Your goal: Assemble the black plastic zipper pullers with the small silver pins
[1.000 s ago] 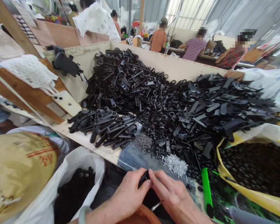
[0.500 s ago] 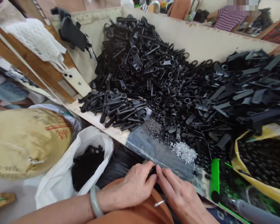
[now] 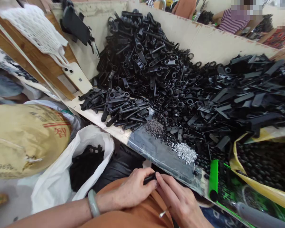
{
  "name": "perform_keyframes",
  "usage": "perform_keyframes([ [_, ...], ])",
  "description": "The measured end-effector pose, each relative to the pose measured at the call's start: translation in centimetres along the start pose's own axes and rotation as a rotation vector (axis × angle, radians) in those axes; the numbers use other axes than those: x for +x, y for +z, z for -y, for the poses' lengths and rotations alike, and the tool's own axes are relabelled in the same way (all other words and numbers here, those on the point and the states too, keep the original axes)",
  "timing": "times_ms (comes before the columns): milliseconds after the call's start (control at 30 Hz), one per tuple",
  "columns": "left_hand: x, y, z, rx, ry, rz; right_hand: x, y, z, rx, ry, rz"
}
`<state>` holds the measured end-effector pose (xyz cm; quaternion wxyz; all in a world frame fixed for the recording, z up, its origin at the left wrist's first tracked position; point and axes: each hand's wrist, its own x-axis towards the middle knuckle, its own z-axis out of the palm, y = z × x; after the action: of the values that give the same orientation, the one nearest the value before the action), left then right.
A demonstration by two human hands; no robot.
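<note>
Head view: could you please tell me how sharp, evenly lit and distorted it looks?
Head view: soft daylight, no hard shadows; parts pile, left hand and held black part sharp; pale sheen on the plastic sheet; head view edges: wide-angle bend along the bin wall.

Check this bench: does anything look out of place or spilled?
A white phone leans tilted at the left end of the bench, beside the heap of black plastic parts. Silver pins lie loose near its front edge.

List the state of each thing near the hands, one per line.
left hand, shut on the black part
right hand, fingertips pinching that part
black part, held between both hands
white bag, open, dark parts inside
yellow bag, open, dark pieces inside
phone, leaning, back facing out
</note>
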<state>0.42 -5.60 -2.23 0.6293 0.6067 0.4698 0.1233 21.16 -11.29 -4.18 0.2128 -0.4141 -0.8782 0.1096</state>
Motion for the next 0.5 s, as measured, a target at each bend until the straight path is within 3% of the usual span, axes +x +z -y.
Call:
perform_keyframes([
  [333,-0.6,-0.2,-0.1,-0.021,-0.004,0.065,-0.7,-0.4,0.2,0.142,0.016,-0.068],
  [500,-0.9,0.1,-0.2,0.079,-0.02,0.057,0.6,-1.2,0.8,0.398,0.305,-0.068],
])
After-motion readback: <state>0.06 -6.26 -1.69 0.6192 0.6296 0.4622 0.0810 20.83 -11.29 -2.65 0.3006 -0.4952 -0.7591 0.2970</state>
